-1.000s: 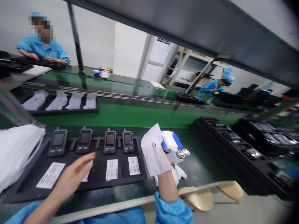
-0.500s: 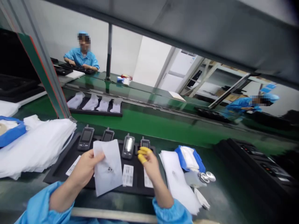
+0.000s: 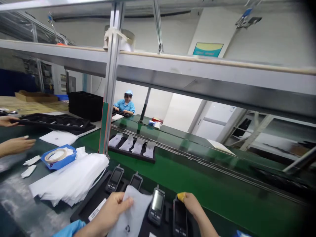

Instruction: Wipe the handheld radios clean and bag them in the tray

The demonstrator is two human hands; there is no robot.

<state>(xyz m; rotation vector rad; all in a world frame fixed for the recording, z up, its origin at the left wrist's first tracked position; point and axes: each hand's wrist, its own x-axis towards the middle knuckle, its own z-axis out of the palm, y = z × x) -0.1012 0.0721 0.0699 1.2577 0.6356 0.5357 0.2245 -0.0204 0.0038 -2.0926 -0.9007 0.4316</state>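
My left hand (image 3: pixel 111 209) pinches a white translucent bag (image 3: pixel 132 210) with a small dark print on it, held over a black tray (image 3: pixel 85 207). With yellow finger cots on its fingertips, my right hand (image 3: pixel 194 204) is closed at the antenna end of the rightmost handheld radio (image 3: pixel 180 219). Whether that radio is raised from the tray I cannot tell. To its left lies another handheld radio (image 3: pixel 157 204) with a bright screen. Two more, a radio at the far left (image 3: pixel 115 178) and one partly behind the bag (image 3: pixel 136 181), lie in the same tray.
Left of the tray lies a fanned stack of white bags (image 3: pixel 71 179), beside a blue box (image 3: pixel 59 158) with a tape roll. A second tray (image 3: pixel 132 154) carries several bagged items beyond a post (image 3: pixel 111 85). A co-worker's hands (image 3: pixel 17 146) work at far left; another person sits behind.
The view has swung left and up. My right hand has gone from spread fingers near the rightmost radio to closed at its antenna end. My left hand still holds the bag.
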